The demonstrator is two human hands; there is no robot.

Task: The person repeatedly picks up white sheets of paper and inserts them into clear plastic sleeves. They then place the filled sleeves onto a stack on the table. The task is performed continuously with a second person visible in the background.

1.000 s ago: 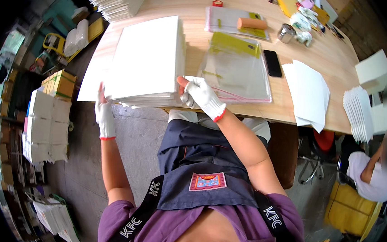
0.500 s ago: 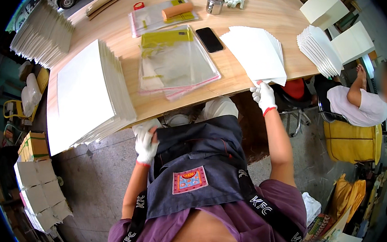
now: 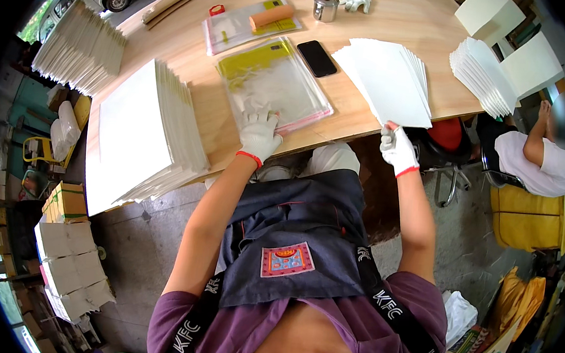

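Observation:
Both my hands wear white gloves with red cuffs and bare fingertips. My left hand [image 3: 260, 135] lies with its fingers spread on the near edge of a pile of clear plastic bags [image 3: 273, 83] with a yellow-green printed end. My right hand [image 3: 399, 149] is closed at the near left corner of a fanned stack of white sheets [image 3: 389, 82], thumb and forefinger pinching the edge. How many sheets it holds is hidden. A black phone [image 3: 316, 58] lies between the bags and the fanned sheets.
Tall stacks of white sheets [image 3: 137, 125] stand at the left. More bags with an orange roll [image 3: 272, 17], a metal canister [image 3: 325, 8] and a spare glove [image 3: 358, 2] lie farther back. White boxes [image 3: 489, 17] stand at far right. A person [image 3: 536, 153] sits at right.
My left hand has risen from beside the apron onto the plastic bags, its fingers spreading. My right hand stays at the white sheets' corner. The whole view has shifted slightly.

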